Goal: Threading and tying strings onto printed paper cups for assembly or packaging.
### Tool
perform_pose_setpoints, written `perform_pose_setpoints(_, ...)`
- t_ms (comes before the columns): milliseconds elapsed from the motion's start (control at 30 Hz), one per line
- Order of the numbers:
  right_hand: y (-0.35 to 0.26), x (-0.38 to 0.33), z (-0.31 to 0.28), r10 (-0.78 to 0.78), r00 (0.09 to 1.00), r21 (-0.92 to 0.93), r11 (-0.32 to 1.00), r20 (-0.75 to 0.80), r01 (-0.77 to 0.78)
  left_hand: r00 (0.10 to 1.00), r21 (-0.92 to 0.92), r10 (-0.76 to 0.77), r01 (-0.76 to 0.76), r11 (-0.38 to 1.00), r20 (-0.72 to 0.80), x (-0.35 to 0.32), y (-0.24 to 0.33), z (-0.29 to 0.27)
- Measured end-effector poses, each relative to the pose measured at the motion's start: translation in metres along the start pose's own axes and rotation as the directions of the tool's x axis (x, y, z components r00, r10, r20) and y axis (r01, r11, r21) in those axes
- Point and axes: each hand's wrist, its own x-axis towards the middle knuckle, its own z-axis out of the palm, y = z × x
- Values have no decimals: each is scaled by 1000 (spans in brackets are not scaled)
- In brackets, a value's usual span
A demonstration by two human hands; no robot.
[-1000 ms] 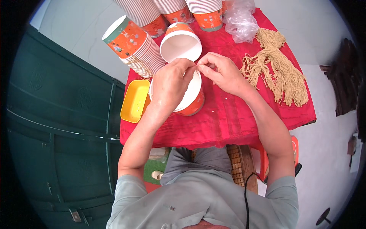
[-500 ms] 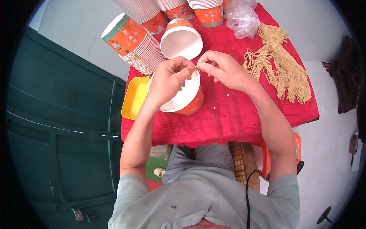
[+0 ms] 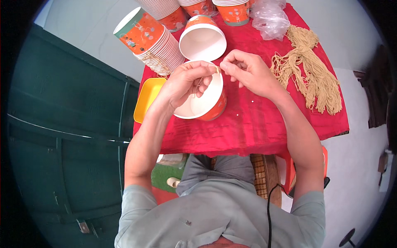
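Head view, fingers (image 3: 226, 65) now apart, tan strand (image 3: 218, 70) (left-pinched)

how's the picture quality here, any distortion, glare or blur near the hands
Head view: fisheye distortion bends the green panel toward a black rim; head view: the plastic bag catches glints; head view: the strand at the left hand is too fine to make out clearly.

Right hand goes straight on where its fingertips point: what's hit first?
Likely the left hand, or the yellowish strand at its fingertips, just left of the right hand. The near bowl seems lower; depth is unclear.
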Motion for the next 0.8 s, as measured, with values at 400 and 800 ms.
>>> perform_pose_setpoints(400,-7,-6,15,-324,936,-284,918,-135,277,1000,-28,9,-10,1000,-30,-1,-3,0)
perform_pose_setpoints(800,9,1,10,-191,977,-254,954,-96,161,984,213,113,-82,974,-139,-7,2,7)
